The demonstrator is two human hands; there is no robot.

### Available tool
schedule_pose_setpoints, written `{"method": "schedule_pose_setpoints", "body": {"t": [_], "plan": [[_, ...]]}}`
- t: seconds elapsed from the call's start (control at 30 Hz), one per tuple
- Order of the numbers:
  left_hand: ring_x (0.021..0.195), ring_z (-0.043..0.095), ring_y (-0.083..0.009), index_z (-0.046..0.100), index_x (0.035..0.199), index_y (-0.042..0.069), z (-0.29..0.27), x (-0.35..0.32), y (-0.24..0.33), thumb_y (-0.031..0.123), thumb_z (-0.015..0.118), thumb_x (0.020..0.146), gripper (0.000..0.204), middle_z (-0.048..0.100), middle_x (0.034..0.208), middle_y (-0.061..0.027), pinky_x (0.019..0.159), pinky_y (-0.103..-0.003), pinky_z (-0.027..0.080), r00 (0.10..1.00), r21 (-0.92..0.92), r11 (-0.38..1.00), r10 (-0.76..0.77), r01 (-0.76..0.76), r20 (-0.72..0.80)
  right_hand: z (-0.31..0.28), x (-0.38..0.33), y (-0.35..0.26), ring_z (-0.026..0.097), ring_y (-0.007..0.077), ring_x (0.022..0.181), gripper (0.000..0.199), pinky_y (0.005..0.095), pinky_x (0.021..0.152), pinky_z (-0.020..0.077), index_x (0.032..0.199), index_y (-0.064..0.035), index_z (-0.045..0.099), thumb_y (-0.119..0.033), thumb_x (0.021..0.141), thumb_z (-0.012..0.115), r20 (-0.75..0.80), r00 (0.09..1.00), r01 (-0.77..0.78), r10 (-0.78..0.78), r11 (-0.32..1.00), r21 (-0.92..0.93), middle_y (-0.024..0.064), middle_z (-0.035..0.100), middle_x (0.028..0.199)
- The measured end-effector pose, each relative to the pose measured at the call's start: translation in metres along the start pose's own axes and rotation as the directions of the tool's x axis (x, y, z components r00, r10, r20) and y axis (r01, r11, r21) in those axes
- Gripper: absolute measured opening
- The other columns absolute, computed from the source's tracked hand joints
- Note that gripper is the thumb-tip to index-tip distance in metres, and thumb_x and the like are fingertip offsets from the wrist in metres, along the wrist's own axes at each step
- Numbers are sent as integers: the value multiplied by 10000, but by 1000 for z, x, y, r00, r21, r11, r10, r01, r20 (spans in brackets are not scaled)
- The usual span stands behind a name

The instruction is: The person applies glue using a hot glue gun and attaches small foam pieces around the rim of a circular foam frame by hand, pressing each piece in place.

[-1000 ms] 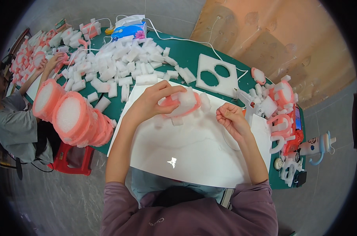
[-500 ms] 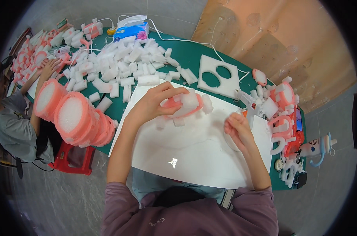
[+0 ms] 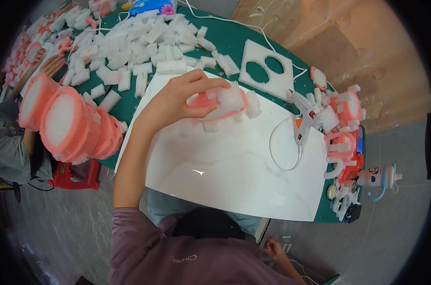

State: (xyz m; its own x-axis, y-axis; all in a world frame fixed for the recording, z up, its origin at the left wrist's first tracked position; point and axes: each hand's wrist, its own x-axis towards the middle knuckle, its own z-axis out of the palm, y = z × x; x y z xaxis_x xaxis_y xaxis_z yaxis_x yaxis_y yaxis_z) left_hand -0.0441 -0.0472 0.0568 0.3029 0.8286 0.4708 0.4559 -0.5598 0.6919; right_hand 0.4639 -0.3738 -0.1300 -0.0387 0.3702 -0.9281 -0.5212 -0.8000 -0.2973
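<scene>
My left hand (image 3: 189, 95) is closed on a pink-and-white foam piece (image 3: 229, 100) over the white board (image 3: 234, 166). Its fingers and thumb pinch the upper left of the piece. Small white foam blocks (image 3: 253, 105) stick out round its edge. My right hand (image 3: 273, 249) is low beside my body, below the board's front edge, near a small white object (image 3: 286, 243); its fingers look bent, but they are too small and dim to read. A white glue gun (image 3: 303, 116) rests at the board's right, its cord looping onto the board.
White foam blocks (image 3: 144, 45) lie heaped on the green table. Round pink-and-white foam pieces (image 3: 63, 123) are stacked at left. A foam sheet (image 3: 282, 78) with two holes lies behind the glue gun. Another person's hand (image 3: 51, 64) is at far left; a bottle (image 3: 379, 176) stands at right.
My right hand has left the board beside the glue gun and dropped to my right side, below the board. The left hand keeps the foam piece. The view has shifted.
</scene>
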Motion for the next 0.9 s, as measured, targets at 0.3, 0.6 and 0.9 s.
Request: {"method": "schedule_pose_setpoints", "body": {"t": [0.3,0.6,0.9], "plan": [[736,519,-200,615,1057,157,4,1,-6,98,669,663,402,501,791,-45,668,-282,435,1000,-28,1000,8,-9,-20,-246,89,70,534,164,529,134,271,478,413,722,14,557,-72,824,570,-212,975,9,-61,972,-234,96,553,630],[735,522,-198,613,1061,156,6,0,-2,86,667,665,406,501,792,-45,673,-279,439,1000,-12,1000,4,-4,-5,-126,61,15,535,147,421,246,260,382,395,608,-18,586,-188,752,692,-459,888,-288,-43,726,-624,73,588,561],[757,513,-171,625,1018,121,7,0,-2,81,652,655,367,521,800,-31,678,-257,427,1000,-34,999,3,-3,-17,35,-3,-34,617,122,504,114,243,453,488,666,-14,616,-58,674,721,-210,970,-208,-123,28,-978,69,644,625]]}}
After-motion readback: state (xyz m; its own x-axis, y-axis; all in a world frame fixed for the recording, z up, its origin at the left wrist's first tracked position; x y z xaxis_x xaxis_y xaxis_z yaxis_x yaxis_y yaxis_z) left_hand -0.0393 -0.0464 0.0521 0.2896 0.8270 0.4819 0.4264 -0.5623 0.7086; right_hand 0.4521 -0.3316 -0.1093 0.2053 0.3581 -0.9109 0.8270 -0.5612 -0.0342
